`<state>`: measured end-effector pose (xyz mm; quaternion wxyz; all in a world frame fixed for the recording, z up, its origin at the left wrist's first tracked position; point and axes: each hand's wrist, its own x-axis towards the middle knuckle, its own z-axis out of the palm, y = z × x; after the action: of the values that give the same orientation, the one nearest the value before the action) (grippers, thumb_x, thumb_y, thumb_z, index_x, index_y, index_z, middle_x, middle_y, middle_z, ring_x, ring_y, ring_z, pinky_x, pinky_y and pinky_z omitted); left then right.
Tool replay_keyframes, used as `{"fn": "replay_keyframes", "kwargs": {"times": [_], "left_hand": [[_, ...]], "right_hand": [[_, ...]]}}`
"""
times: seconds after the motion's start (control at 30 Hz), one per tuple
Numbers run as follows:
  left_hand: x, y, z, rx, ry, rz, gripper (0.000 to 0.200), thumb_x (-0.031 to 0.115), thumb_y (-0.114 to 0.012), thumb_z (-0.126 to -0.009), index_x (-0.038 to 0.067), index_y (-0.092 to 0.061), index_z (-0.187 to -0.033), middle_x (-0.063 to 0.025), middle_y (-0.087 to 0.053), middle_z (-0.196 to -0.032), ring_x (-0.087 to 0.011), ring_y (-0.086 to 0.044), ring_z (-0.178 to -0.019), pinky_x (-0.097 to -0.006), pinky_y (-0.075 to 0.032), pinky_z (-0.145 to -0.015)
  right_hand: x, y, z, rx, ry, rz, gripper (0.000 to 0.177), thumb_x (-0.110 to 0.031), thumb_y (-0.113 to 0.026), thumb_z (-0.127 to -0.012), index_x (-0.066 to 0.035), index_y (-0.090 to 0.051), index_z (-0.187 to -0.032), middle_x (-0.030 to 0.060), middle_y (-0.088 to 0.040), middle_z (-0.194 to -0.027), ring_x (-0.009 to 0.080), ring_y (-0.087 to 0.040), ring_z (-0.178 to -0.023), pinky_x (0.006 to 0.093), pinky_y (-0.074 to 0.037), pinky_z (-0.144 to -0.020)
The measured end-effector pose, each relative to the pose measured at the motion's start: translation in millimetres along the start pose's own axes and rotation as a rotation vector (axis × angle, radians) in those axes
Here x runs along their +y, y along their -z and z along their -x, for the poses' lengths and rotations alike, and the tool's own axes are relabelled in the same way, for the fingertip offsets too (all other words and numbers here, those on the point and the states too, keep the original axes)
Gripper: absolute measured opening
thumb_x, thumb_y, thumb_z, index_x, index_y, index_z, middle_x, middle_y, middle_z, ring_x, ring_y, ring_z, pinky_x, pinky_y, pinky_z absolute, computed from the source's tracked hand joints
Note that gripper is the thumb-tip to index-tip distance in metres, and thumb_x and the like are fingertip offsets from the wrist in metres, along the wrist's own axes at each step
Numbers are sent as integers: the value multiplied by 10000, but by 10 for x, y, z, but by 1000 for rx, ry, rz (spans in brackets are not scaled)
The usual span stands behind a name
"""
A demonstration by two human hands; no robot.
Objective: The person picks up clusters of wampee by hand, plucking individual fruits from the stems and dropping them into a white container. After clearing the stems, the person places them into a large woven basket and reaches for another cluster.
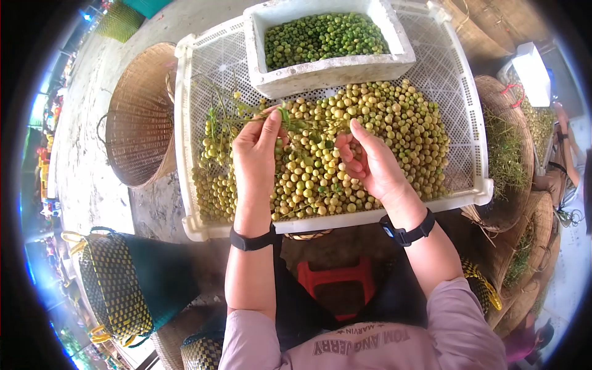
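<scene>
My left hand (256, 145) pinches a green sprig (285, 116) between thumb and fingers, above the left part of a white perforated plastic tray (456, 117). My right hand (376, 163) hovers to the right of it, thumb raised apart from its half-curled fingers, with nothing visible in them. Beneath both hands spreads a heap of small round yellow-green fruits (394, 117). Thin stems with fruits still attached (213, 132) lie at the tray's left side. A white foam box (330, 73) of smaller, greener fruits (324, 37) stands at the tray's far side.
To the left stands a tall wicker basket (139, 117), and nearer me a woven yellow-and-black bag (114, 290). On the right, a basket holds stripped green stems (509, 154). A red stool (336, 277) shows below the tray. Another person's arm (567, 142) is at the far right.
</scene>
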<state>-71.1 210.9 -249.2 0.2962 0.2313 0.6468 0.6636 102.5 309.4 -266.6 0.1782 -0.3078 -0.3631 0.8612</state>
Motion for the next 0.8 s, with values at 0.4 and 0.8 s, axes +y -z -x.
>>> {"fn": "replay_keyframes", "kwargs": {"times": [0.4,0.8], "left_hand": [[36,58,-41,228,167,413,204,255,-663,-902,53,-663,-878,19,-554,-682,-66,-512,-609,-201,-437,-558],[-40,-82,43,135,76,303,183,249,-665,-901,69,-655,-867,19,-585,-701,-41,-522,-627,-183,-416,-560]], "right_hand": [[-27,84,-54,367,701,671,235,-252,-513,-985,-42,-619,-973,-1,-628,-869,67,-516,-751,216,-406,-666],[-21,-55,-56,246,687,514,209,-238,-675,-897,-68,-555,-885,-40,-575,-787,18,-508,-712,177,-417,-611]]}}
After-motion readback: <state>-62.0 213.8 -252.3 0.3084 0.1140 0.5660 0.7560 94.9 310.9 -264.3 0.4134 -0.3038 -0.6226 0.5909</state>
